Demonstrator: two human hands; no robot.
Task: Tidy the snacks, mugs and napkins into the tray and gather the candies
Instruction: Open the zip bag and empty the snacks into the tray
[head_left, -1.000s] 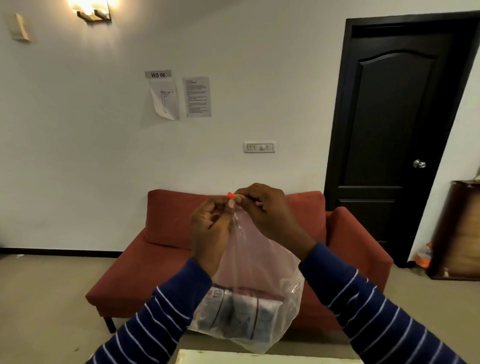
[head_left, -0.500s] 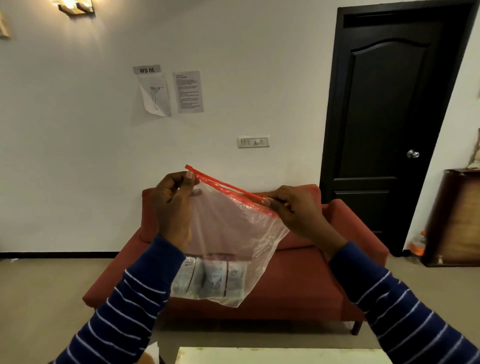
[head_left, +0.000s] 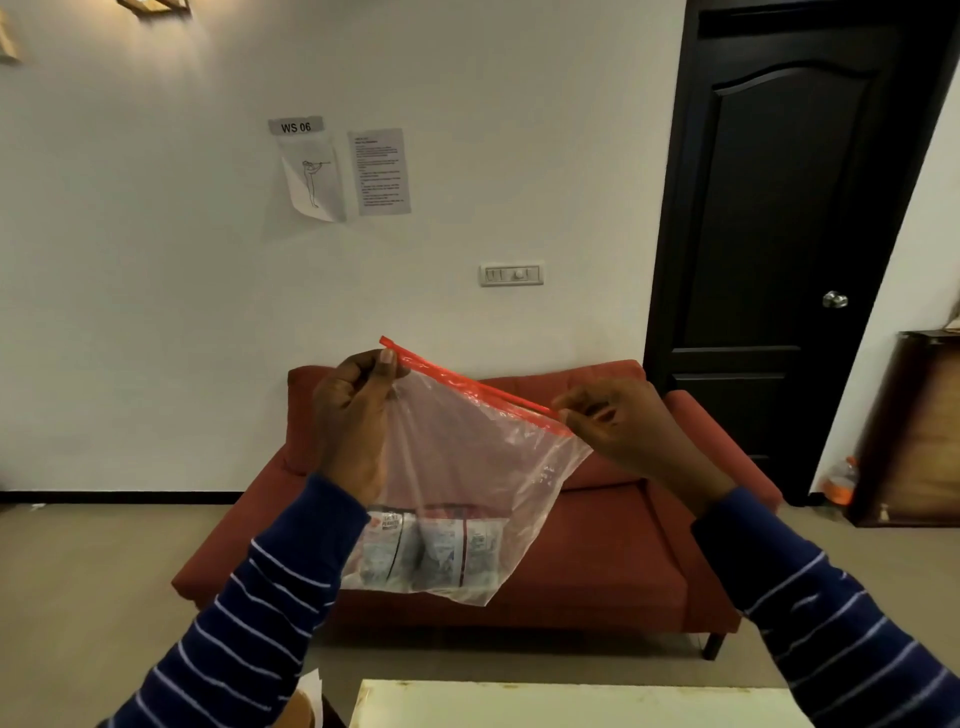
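I hold a clear bag (head_left: 467, 467) up in front of me, well above the worktop (head_left: 571, 701), with the snack packets (head_left: 431, 551) slumped in its bottom corner. My left hand (head_left: 353, 415) pinches one end of the red zip strip (head_left: 467, 384), thumb on the near face; my right hand (head_left: 618, 421) pinches the other end, thumb and forefinger closed on the strip where it meets the plastic. The strip runs taut between them, sloping down from left to right.

This looks like the sealing step. To do it well I should keep the strip stretched straight, so the two rails line up, and squeeze firmly along it; any slack could let a wrinkle hold the seal apart. From here I cannot tell whether the whole length is already pressed shut, so a second pass along it seems sensible. The packets' weight pulls the bag down, which helps keep the film flat.

Both forearms, in striped sleeves, rise from below, elbows out, wrists bent inward, left hand higher than right.
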